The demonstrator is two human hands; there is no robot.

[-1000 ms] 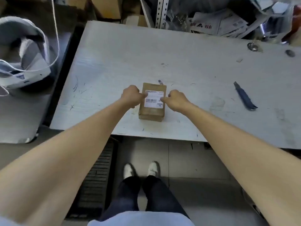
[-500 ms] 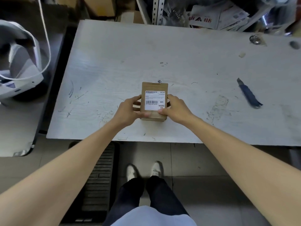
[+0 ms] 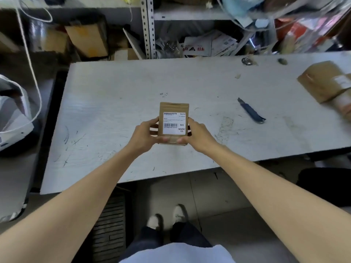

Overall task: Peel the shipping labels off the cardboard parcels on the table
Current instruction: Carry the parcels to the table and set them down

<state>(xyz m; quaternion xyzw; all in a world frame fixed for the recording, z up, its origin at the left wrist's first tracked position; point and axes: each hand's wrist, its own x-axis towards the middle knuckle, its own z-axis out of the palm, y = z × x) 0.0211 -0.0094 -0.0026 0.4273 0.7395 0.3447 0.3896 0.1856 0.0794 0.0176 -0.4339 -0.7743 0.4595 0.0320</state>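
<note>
A small brown cardboard parcel [image 3: 173,107] is held up above the white table [image 3: 114,103], its face tilted toward me. A white shipping label [image 3: 174,122] with a barcode lies flat on that face. My left hand [image 3: 144,135] grips the parcel's left side, thumb on the front near the bottom edge. My right hand [image 3: 197,134] grips the right side the same way. More brown parcels [image 3: 322,84] lie at the table's far right edge.
A blue utility knife [image 3: 250,111] lies on the table right of the parcel. Small metal bits [image 3: 247,61] sit near the back edge. Cluttered shelving with boxes and papers [image 3: 209,44] stands behind. A white bag [image 3: 13,114] sits on the left.
Both hands lifted the parcel off the table and tilted its labelled face up toward me. My head rose, bringing the shelves and the far-right parcels into sight.
</note>
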